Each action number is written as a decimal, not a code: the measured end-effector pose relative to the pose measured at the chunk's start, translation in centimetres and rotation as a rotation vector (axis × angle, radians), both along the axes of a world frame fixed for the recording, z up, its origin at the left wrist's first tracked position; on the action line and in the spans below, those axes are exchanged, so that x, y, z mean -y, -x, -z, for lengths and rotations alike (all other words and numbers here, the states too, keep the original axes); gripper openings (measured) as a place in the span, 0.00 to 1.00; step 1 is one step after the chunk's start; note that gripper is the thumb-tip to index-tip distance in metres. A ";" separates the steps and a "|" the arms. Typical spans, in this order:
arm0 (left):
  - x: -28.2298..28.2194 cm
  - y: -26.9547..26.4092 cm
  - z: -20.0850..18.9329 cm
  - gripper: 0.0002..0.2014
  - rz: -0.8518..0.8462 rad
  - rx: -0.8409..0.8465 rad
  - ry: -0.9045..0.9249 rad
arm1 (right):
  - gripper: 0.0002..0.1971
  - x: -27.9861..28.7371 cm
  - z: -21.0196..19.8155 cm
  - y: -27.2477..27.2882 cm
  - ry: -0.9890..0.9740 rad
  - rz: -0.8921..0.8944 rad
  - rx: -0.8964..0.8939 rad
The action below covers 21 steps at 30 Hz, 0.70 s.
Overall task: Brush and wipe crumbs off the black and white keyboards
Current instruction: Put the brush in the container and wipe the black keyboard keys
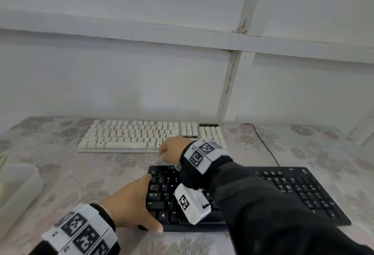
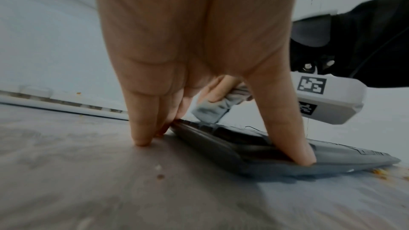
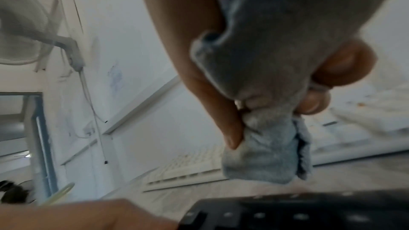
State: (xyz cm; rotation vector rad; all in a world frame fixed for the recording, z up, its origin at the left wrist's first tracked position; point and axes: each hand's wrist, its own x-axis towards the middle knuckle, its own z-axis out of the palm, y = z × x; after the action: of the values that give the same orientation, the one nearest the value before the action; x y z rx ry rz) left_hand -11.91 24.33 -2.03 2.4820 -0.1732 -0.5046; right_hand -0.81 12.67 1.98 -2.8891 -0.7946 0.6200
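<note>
The black keyboard (image 1: 293, 190) lies near me on the flowered tablecloth. My left hand (image 1: 139, 200) braces its left end, straight fingers (image 2: 141, 128) against the side edge and the thumb (image 2: 287, 128) on the front edge. My right hand (image 1: 172, 149) grips a bunched grey-blue cloth (image 1: 162, 160) just above the keyboard's top left corner. The cloth (image 3: 261, 155) hangs below the pinching fingers, over the black keyboard (image 3: 287, 212). The white keyboard (image 1: 131, 133) lies farther back, with orange crumbs between its keys.
A translucent plastic container (image 1: 18, 186) stands at the left table edge. The black keyboard's cable (image 1: 265, 145) runs back to the white wall. Orange crumbs (image 2: 379, 174) lie on the tablecloth by the black keyboard's front edge. A wall fan (image 3: 22, 29) hangs high up.
</note>
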 end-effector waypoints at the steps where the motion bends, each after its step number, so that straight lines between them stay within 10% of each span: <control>1: 0.0 0.0 -0.1 0.40 0.006 -0.001 -0.010 | 0.16 -0.5 0.4 0.1 0.042 -0.015 0.023; 21: 0.1 0.2 -0.2 0.42 -0.037 -0.062 0.020 | 0.13 21.2 -0.9 -0.3 0.226 0.454 -0.037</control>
State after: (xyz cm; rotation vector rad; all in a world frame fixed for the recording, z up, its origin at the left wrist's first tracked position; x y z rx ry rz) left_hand -12.10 24.22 -1.82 2.4419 -0.1067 -0.5605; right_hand -0.47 -8.54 2.88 -3.0847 -0.0500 0.7392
